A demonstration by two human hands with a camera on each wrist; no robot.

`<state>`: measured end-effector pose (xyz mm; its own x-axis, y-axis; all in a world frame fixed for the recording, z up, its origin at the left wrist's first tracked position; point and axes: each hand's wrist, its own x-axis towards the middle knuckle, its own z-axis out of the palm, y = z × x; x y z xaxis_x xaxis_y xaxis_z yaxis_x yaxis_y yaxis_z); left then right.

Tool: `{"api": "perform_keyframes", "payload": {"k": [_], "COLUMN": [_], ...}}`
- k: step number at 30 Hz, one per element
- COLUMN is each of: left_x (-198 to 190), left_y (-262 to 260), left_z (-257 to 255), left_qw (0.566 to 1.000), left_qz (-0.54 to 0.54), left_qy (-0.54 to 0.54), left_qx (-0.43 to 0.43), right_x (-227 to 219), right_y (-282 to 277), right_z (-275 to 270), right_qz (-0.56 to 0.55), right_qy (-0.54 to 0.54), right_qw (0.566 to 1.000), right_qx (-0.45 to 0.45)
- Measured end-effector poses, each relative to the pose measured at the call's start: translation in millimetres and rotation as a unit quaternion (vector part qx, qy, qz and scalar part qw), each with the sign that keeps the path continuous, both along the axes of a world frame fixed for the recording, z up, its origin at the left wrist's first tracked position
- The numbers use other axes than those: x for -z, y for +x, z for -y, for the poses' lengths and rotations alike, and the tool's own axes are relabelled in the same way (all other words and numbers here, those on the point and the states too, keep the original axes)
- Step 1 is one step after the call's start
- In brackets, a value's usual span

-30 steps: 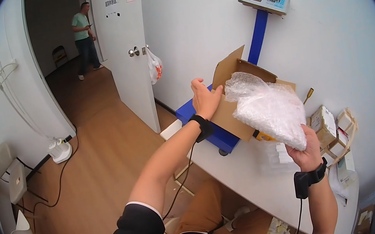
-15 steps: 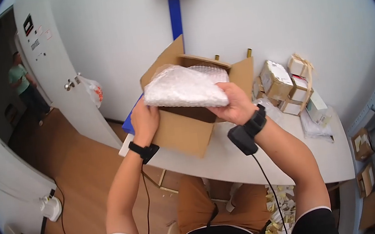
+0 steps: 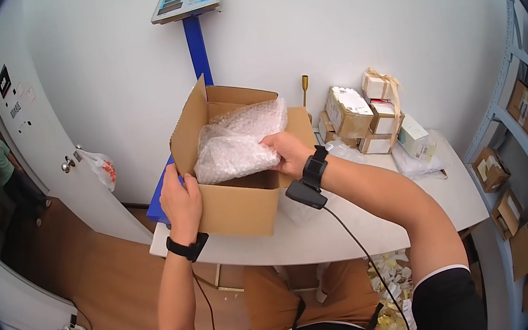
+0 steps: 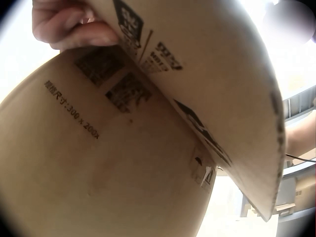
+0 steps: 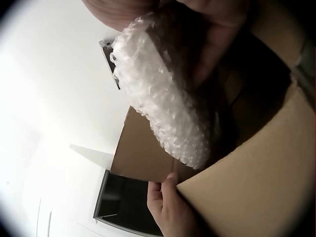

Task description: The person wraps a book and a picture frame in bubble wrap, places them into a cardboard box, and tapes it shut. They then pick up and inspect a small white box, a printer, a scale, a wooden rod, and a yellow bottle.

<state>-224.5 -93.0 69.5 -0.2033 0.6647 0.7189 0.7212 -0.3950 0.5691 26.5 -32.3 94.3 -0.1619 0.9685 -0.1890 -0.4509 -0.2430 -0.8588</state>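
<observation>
A bubble-wrapped bundle [image 3: 236,152] lies tilted in the mouth of an open cardboard box [image 3: 236,209]. My right hand [image 3: 294,155] grips its right end, thumb on top. In the right wrist view the wrap [image 5: 153,94] hangs between thumb and fingers, its lower end within the box opening. My left hand [image 3: 180,205] holds the box's front left corner, and in the left wrist view its curled fingers [image 4: 74,39] sit where a raised flap [image 4: 207,64] meets the printed side. What the wrap contains is hidden.
The box stands over a blue scale platform [image 3: 158,201] on the white table [image 3: 350,220]; the scale's display [image 3: 188,3] rises behind. Small boxes [image 3: 350,111] are stacked at right, near a brass-coloured stick [image 3: 305,90]. Shelving [image 3: 501,109] lines the right side. A person [image 3: 4,170] stands in the doorway.
The bubble-wrapped bundle has come down into the box's mouth, still in my right hand. My left hand has taken hold of the box's front left corner. The head view has swung right.
</observation>
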Motion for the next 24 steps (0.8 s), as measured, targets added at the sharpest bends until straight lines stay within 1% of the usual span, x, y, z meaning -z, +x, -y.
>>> {"api": "perform_keyframes", "payload": {"k": [1, 3, 4, 5, 7, 8, 10, 12, 14, 15, 17, 18, 19, 20, 21, 22, 23, 24], "left_x": [-2, -4, -2, 2, 7, 10, 13, 15, 12, 12, 16, 17, 18, 19, 19, 21, 23, 24], "left_y": [3, 8, 8, 8, 2, -1, -6, -10, -10, -10, -13, -16, -16, -17, -18, -19, -21, -22], "left_z": [1, 1, 0, -2, -5, -7, -8, -8, -6, -6, -8, -9, -10, -10, -10, -10, -12, -13], "left_qw": [1.000, 0.999, 0.999, 0.999, 1.000, 1.000, 0.999, 1.000, 1.000, 1.000, 1.000, 1.000, 1.000, 1.000, 1.000, 1.000, 1.000, 1.000], "left_qz": [0.001, 0.009, 0.008, 0.002, -0.003, 0.006, 0.015, 0.014, 0.016, 0.019, 0.024, 0.025, 0.025, 0.023, 0.022, 0.023, 0.018, 0.014], "left_qy": [-0.001, -0.011, -0.011, -0.012, -0.013, -0.003, 0.008, -0.010, -0.009, -0.009, -0.002, 0.006, 0.007, 0.002, -0.003, -0.003, -0.002, -0.002], "left_qx": [0.000, 0.033, 0.033, 0.033, 0.028, 0.030, 0.027, 0.024, 0.022, 0.020, 0.018, 0.018, 0.017, 0.011, 0.004, 0.001, -0.001, -0.002], "right_x": [0, 0, -3, 3, 15, 16, 25, 34, 27, 28, 33, 37, 32, 27, 33, 41, 46, 45], "right_y": [-3, -8, -14, -18, -31, -38, -48, -53, -55, -57, -64, -65, -68, -72, -81, -94, -103, -98], "right_z": [2, 4, 8, 4, -3, -3, -19, -32, -29, -35, -45, -47, -42, -38, -38, -36, -36, -41], "right_qz": [0.001, 0.046, 0.048, 0.047, 0.053, 0.045, 0.039, 0.032, 0.104, 0.106, 0.219, 0.218, 0.342, 0.459, 0.459, 0.562, 0.652, 0.653], "right_qy": [-0.001, -0.020, -0.036, -0.035, 0.009, 0.010, 0.026, 0.039, 0.072, 0.071, 0.011, 0.010, -0.016, -0.041, -0.040, -0.026, -0.012, -0.010], "right_qw": [1.000, 0.998, 0.997, 0.997, 0.997, 0.998, 0.996, 0.995, 0.981, 0.981, 0.967, 0.967, 0.935, 0.886, 0.886, 0.826, 0.747, 0.747], "right_qx": [0.000, -0.045, -0.039, -0.041, -0.061, -0.053, -0.071, -0.085, -0.144, -0.144, -0.127, -0.128, -0.092, -0.054, -0.056, 0.035, 0.126, 0.124]}}
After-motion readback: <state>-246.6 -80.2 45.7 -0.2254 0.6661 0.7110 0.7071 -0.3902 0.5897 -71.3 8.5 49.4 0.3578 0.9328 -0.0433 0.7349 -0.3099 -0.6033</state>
